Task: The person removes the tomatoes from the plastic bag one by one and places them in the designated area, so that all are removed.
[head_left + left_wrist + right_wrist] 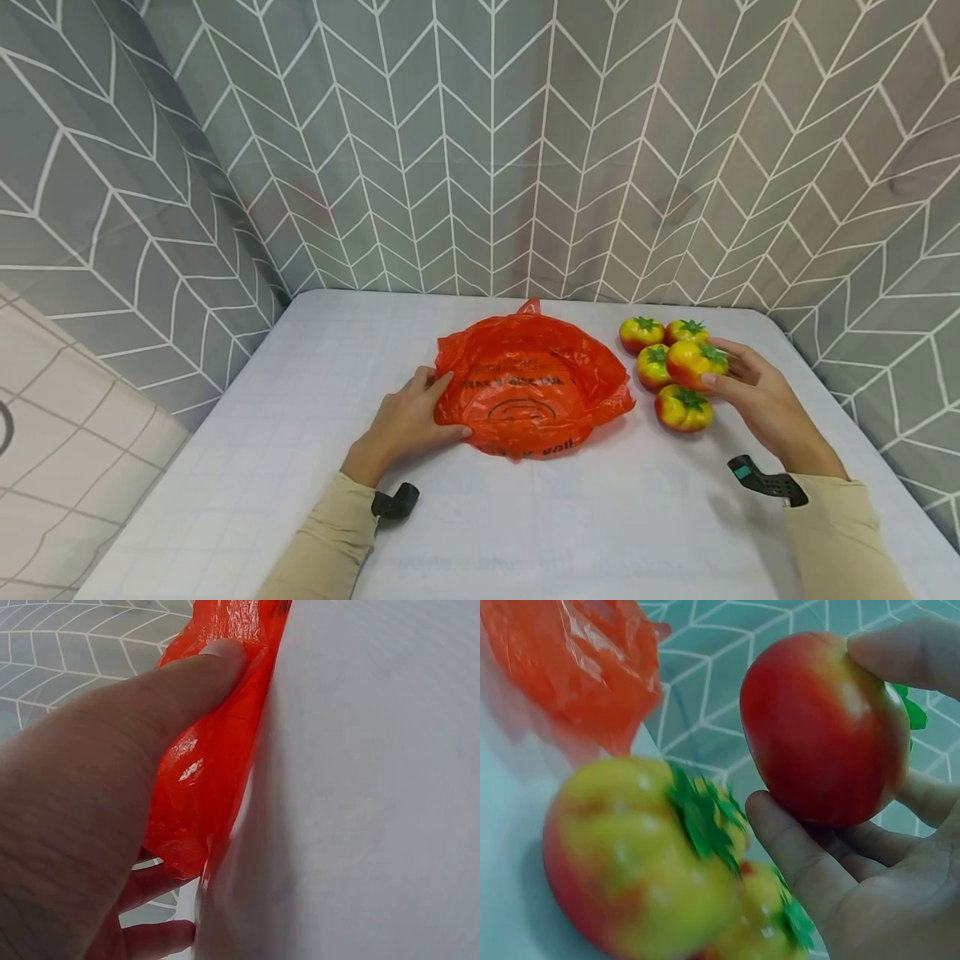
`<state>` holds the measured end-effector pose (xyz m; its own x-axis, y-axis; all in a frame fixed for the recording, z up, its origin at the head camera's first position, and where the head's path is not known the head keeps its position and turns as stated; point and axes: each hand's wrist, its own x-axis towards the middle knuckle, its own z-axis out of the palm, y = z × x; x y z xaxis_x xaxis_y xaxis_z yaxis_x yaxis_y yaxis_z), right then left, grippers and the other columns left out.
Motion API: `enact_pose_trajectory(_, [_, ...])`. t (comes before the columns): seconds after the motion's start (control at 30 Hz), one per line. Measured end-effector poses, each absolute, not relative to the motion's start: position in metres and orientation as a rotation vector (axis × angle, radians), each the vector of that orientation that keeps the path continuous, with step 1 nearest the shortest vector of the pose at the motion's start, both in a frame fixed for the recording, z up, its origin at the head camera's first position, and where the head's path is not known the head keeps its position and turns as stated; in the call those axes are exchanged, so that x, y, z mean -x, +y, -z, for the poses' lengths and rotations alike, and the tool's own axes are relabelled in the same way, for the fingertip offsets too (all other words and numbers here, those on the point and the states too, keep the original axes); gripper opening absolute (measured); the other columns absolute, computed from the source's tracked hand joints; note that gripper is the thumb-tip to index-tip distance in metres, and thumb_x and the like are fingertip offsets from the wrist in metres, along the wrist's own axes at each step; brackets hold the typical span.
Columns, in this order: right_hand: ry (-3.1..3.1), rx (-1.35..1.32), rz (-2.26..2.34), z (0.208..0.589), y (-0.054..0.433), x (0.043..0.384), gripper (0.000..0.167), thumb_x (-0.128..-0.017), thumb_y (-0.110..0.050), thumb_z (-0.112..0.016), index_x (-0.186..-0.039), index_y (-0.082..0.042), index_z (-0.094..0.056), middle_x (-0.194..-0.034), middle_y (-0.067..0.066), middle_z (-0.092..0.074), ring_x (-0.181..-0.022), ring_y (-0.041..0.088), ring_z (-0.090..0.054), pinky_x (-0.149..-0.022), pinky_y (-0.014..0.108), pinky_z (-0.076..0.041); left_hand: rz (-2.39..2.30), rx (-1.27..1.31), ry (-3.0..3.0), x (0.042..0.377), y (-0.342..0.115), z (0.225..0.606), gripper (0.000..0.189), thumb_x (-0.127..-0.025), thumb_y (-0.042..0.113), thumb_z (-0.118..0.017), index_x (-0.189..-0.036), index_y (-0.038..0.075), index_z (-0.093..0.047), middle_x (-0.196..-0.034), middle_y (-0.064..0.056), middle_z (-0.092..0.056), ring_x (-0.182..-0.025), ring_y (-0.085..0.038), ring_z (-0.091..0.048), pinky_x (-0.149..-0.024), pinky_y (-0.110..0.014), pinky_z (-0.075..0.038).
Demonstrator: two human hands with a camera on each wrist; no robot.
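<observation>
A red plastic bag (525, 392) with dark printing lies spread on the table, its mouth open and its rim crumpled. My left hand (412, 417) holds the bag's left edge; in the left wrist view the thumb lies over the red plastic (217, 757) and other fingers show behind it. My right hand (765, 400) grips a red-and-yellow tomato (693, 365) with green leaves, raised over the others. In the right wrist view the held tomato (821, 731) sits between thumb and fingers. Under it, another tomato (630, 855) rests on the table.
Several like tomatoes, among them a near one (683, 408) and a far one (641, 334), cluster right of the bag. The white-covered table (600, 517) ends at a grey chevron-patterned curtain (487, 150) behind and at the sides.
</observation>
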<state>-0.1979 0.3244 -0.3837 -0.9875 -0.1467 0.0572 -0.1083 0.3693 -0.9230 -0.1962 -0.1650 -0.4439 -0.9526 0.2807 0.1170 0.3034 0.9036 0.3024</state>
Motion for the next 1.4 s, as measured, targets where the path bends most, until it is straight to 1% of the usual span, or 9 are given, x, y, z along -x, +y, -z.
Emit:
enact_pose_trajectory(0.2, [2.637, 0.158, 1.624, 0.387, 0.343, 0.192, 0.062, -0.104, -0.033, -0.054, -0.16, -0.024, -0.027, -0.162, 0.013, -0.019, -0.13, 0.013, -0.035, -0.089, 0.011, -0.045, 0.481, 0.463, -2.989, 0.197, -0.165, 0.444, 0.095, -0.077, 0.067, -0.073, -0.151, 0.013, -0.047, -0.129, -0.005, -0.046, -0.102, -0.021, -0.056, -0.081, -0.04, -0.054])
enact_pose_trajectory(0.5, [2.686, 0.131, 1.584, 0.391, 0.351, 0.191, 0.064, -0.103, -0.034, -0.056, -0.159, -0.018, -0.029, -0.153, 0.016, -0.03, -0.121, 0.005, -0.041, -0.085, 0.011, -0.046, 0.496, 0.469, -2.991, 0.197, -0.164, 0.444, 0.096, -0.076, 0.066, -0.074, -0.151, 0.012, -0.047, -0.129, -0.006, -0.047, -0.104, -0.021, -0.055, -0.082, -0.04, -0.054])
enact_pose_trajectory(0.7, [2.705, 0.076, 1.479, 0.395, 0.36, 0.185, 0.062, -0.103, -0.038, -0.055, -0.158, -0.022, -0.03, -0.153, 0.017, -0.029, -0.128, 0.023, -0.039, -0.085, 0.015, -0.048, 0.501, 0.472, -3.013, 0.196, -0.165, 0.446, 0.096, -0.076, 0.066, -0.073, -0.151, 0.013, -0.046, -0.132, -0.007, -0.046, -0.106, -0.021, -0.055, -0.083, -0.041, -0.054])
enact_pose_trajectory(0.83, [2.743, 0.039, 1.479, 0.396, 0.364, 0.184, 0.061, -0.102, -0.038, -0.056, -0.157, -0.025, -0.032, -0.153, 0.015, -0.03, -0.13, 0.028, -0.041, -0.098, 0.03, -0.049, 0.505, 0.474, -3.007, 0.197, -0.165, 0.443, 0.095, -0.077, 0.066, -0.073, -0.152, 0.012, -0.046, -0.132, -0.007, -0.046, -0.107, -0.022, -0.056, -0.084, -0.042, -0.054])
enact_pose_trajectory(0.93, [2.752, 0.004, 1.497, 0.396, 0.364, 0.185, 0.063, -0.102, -0.04, -0.057, -0.158, -0.025, -0.031, -0.155, 0.018, -0.029, -0.133, 0.034, -0.039, -0.107, 0.054, -0.04, 0.502, 0.483, -2.989, 0.199, -0.166, 0.44, 0.095, -0.078, 0.065, -0.073, -0.151, 0.012, -0.046, -0.132, -0.007, -0.047, -0.109, -0.023, -0.056, -0.085, -0.044, -0.054])
enact_pose_trajectory(1.07, [2.744, -0.034, 1.485, 0.399, 0.369, 0.184, 0.067, -0.101, -0.043, -0.056, -0.159, -0.024, -0.028, -0.157, 0.024, -0.025, -0.134, 0.044, -0.032, -0.102, 0.074, -0.03, 0.497, 0.491, -2.99, 0.202, -0.166, 0.439, 0.095, -0.078, 0.065, -0.073, -0.151, 0.011, -0.046, -0.133, -0.008, -0.047, -0.111, -0.024, -0.056, -0.085, -0.045, -0.054])
enact_pose_trajectory(1.17, [2.775, -0.029, 1.47, 0.403, 0.376, 0.182, 0.066, -0.102, -0.041, -0.057, -0.159, -0.023, -0.03, -0.154, 0.019, -0.031, -0.128, 0.025, -0.043, -0.105, 0.046, -0.044, 0.498, 0.493, -2.991, 0.202, -0.166, 0.44, 0.095, -0.078, 0.065, -0.073, -0.151, 0.011, -0.046, -0.133, -0.008, -0.047, -0.11, -0.024, -0.056, -0.085, -0.047, -0.054])
enact_pose_trajectory(1.27, [2.803, -0.01, 1.476, 0.406, 0.383, 0.18, 0.062, -0.101, -0.037, -0.059, -0.156, -0.021, -0.035, -0.145, 0.01, -0.039, -0.115, 0.004, -0.047, -0.086, 0.017, -0.048, 0.51, 0.495, -2.983, 0.202, -0.166, 0.44, 0.094, -0.078, 0.065, -0.073, -0.151, 0.011, -0.047, -0.134, -0.008, -0.047, -0.111, -0.025, -0.056, -0.086, -0.047, -0.054])
enact_pose_trajectory(1.4, [2.775, -0.007, 1.429, 0.41, 0.387, 0.179, 0.061, -0.101, -0.039, -0.059, -0.154, -0.021, -0.036, -0.146, 0.009, -0.037, -0.111, -0.002, -0.043, -0.085, 0.022, -0.047, 0.511, 0.478, -3.001, 0.2, -0.167, 0.442, 0.094, -0.078, 0.065, -0.073, -0.152, 0.013, -0.046, -0.135, -0.008, -0.046, -0.111, -0.025, -0.057, -0.086, -0.047, -0.054])
